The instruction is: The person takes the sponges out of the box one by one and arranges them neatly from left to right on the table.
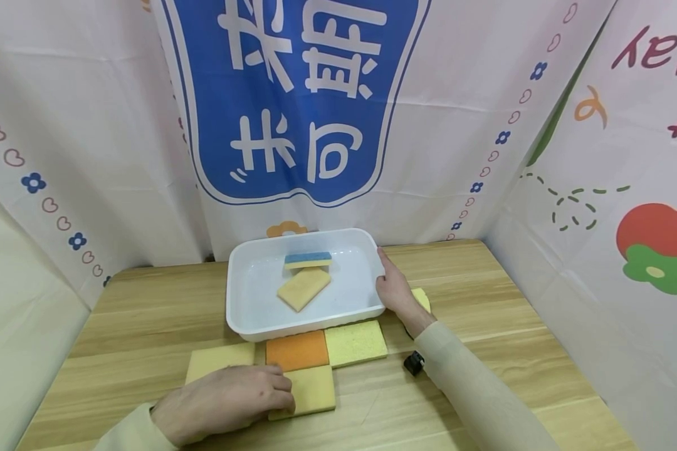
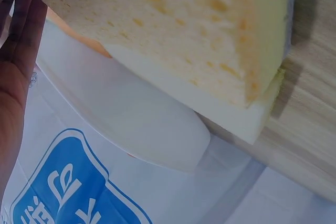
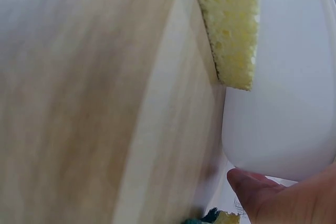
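My left hand (image 1: 234,398) reaches in from the lower left, its fingers bent over the left edge of a pale yellow sponge (image 1: 310,391) and pinching it. In the left wrist view that sponge (image 2: 157,19) looms close, with the fingers (image 2: 26,30) at its corner. A white rectangular tray (image 1: 254,313) stands at the back, and my right hand (image 1: 396,288) grips its right side, thumb over the rim. Inside the tray are a blue-topped sponge (image 1: 308,260) and a flat yellow sponge (image 1: 304,288).
Before the tray lie an orange sponge (image 1: 297,351) and a light yellow sponge (image 1: 355,342). Another yellow sponge (image 1: 220,360) is partly under the left hand. One more sponge (image 1: 422,299) shows behind the right wrist, near a small black device (image 1: 414,362). Printed cloth (image 1: 440,125) hangs behind the table.
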Demonstrator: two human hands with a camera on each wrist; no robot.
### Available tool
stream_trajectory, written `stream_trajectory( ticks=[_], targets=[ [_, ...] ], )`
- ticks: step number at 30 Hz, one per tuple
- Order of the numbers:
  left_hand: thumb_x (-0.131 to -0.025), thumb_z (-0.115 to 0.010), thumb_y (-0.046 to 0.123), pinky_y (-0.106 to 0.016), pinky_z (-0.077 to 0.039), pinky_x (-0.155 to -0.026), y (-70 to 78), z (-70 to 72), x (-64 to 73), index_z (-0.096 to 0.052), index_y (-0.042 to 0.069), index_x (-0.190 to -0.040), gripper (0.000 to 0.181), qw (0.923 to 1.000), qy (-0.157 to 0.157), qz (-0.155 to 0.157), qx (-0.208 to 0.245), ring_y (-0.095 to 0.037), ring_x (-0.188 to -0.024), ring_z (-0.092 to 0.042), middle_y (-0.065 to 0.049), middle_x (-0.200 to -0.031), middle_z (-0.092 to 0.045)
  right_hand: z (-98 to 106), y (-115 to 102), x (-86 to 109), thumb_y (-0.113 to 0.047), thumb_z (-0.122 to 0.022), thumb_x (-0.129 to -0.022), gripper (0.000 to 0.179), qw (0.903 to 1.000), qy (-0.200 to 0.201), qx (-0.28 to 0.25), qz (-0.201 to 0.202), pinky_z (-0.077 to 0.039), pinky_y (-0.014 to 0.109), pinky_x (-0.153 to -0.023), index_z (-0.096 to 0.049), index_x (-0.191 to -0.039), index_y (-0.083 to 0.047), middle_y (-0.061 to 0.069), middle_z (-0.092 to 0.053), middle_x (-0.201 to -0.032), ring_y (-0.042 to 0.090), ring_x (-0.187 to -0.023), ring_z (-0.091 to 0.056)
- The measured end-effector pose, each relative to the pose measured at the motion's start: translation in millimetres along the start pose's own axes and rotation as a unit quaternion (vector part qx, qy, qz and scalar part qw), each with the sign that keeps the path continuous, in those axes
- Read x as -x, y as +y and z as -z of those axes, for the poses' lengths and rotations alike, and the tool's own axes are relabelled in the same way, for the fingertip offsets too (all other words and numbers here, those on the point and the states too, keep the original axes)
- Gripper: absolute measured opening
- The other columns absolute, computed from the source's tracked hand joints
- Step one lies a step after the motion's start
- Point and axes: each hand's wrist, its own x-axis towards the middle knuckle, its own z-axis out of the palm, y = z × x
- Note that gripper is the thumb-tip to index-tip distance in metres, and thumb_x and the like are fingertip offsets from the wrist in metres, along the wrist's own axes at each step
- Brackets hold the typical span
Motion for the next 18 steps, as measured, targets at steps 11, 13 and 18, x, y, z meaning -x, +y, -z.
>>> stream_trajectory(
  ticks=[11, 13, 18],
  targets=[
    [-0.094, -0.096, 0.011, -0.007, -0.050, -0.083, 0.8, -1.4, -0.6, -0.082, 0.032, -0.111, 0.030, 1.0000, 0.004, -0.007, -0.003, 0.004, -0.094, -0.059, 0.021, -0.104, -0.073, -0.4, 0.0, -0.5, 0.006, -0.037, -0.113, 0.077, 1.0000, -0.002, -0.002, -0.001, -0.029, 0.060, -0.149, -0.021, -0.187, -0.006, 0.022, -0.027, -0.194, 0.043, -0.180, -0.030],
    [-0.092, -0.097, 0.011, -0.007, -0.050, -0.081, 1.2, -0.1, -1.7, -0.082, 0.032, -0.110, 0.031, 1.0000, 0.001, -0.006, -0.004, 0.004, -0.093, -0.059, 0.021, -0.103, -0.073, -0.4, -0.1, -0.6, 0.005, -0.037, -0.114, 0.077, 1.0000, -0.004, -0.001, -0.002, -0.029, 0.060, -0.149, -0.021, -0.188, -0.007, 0.021, -0.027, -0.194, 0.043, -0.181, -0.029],
    [-0.095, -0.096, 0.012, -0.009, -0.053, -0.080, 0.6, 6.7, -7.1, -0.083, 0.032, -0.110, 0.028, 0.9999, -0.004, 0.007, 0.006, 0.005, -0.095, -0.064, 0.021, -0.105, -0.075, -0.1, 0.4, -1.3, 0.005, -0.037, -0.114, 0.076, 1.0000, -0.005, 0.000, -0.002, -0.028, 0.059, -0.150, -0.020, -0.188, -0.007, 0.020, -0.026, -0.195, 0.042, -0.181, -0.028]
  ],
)
